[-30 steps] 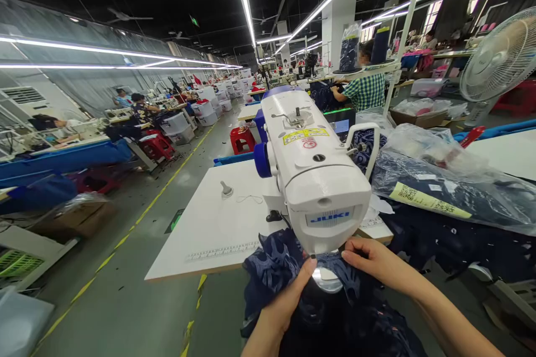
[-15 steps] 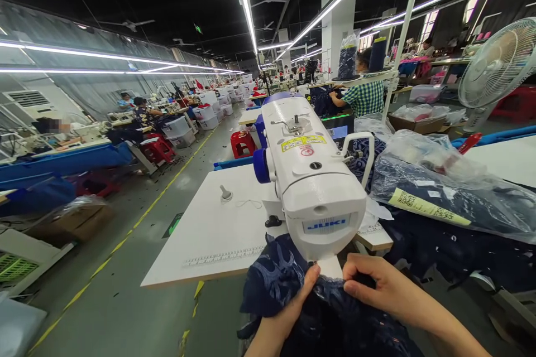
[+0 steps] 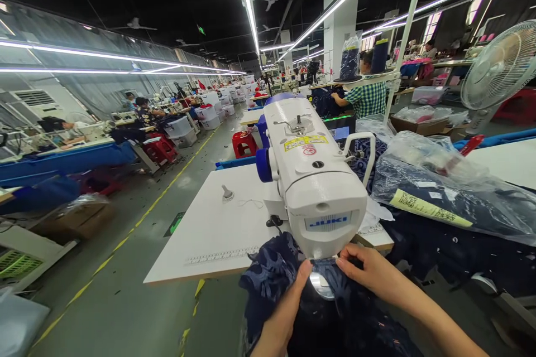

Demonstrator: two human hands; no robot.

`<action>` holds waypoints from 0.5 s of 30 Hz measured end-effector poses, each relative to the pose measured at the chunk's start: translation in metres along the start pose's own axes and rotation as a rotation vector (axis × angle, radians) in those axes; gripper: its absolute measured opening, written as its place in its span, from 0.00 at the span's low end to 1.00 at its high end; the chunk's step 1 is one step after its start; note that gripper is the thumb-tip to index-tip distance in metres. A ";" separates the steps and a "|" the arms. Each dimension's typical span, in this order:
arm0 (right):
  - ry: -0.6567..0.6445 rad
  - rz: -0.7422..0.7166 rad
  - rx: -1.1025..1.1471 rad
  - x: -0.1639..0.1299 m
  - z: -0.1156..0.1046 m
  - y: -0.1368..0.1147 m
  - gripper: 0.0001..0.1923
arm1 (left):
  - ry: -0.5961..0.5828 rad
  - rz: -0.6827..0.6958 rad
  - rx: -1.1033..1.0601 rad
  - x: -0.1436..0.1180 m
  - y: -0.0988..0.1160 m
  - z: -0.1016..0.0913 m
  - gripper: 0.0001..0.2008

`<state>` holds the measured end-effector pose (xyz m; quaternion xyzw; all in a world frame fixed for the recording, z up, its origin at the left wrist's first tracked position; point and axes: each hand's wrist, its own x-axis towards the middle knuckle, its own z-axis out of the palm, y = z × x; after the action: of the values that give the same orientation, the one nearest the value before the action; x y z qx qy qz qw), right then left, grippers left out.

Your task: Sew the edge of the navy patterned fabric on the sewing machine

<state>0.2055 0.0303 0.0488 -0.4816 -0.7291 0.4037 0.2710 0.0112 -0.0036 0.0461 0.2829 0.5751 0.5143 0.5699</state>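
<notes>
Below the head of a white sewing machine (image 3: 322,195), I hold a dark navy patterned piece of cloth (image 3: 268,273). My left hand (image 3: 288,307) grips its edge on the left, with the thumb on top and the other fingers hidden under the fabric. My right hand (image 3: 366,270) pinches the same edge between thumb and fingers, close under the machine head. Between the hands the edge is stretched flat. A shiny round metal part (image 3: 321,285) shows just below that edge. The needle area is hidden by the head.
The white table (image 3: 209,228) with a printed ruler reaches out to the left. At the right lie plastic-bagged navy pieces (image 3: 452,195), near a standing fan (image 3: 498,67). A red stool (image 3: 244,145) stands behind the table. A person in a checked shirt (image 3: 368,97) works ahead.
Both hands have moved up towards the machine head, bringing the cloth edge up under it. The shiny metal part has come into sight between the hands.
</notes>
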 end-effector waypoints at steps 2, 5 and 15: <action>-0.005 -0.012 0.020 0.003 -0.001 0.004 0.15 | -0.069 -0.024 -0.060 -0.002 0.001 0.002 0.24; -0.028 -0.068 0.024 0.009 -0.005 0.015 0.15 | -0.147 -0.087 -0.131 -0.001 0.003 0.003 0.22; 0.264 -0.019 -0.416 0.092 -0.060 0.070 0.09 | -0.044 -0.028 -0.049 0.012 -0.020 0.003 0.32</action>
<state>0.2507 0.1492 0.0215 -0.5687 -0.7594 0.1759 0.2627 0.0171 0.0022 0.0244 0.2719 0.5534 0.5138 0.5965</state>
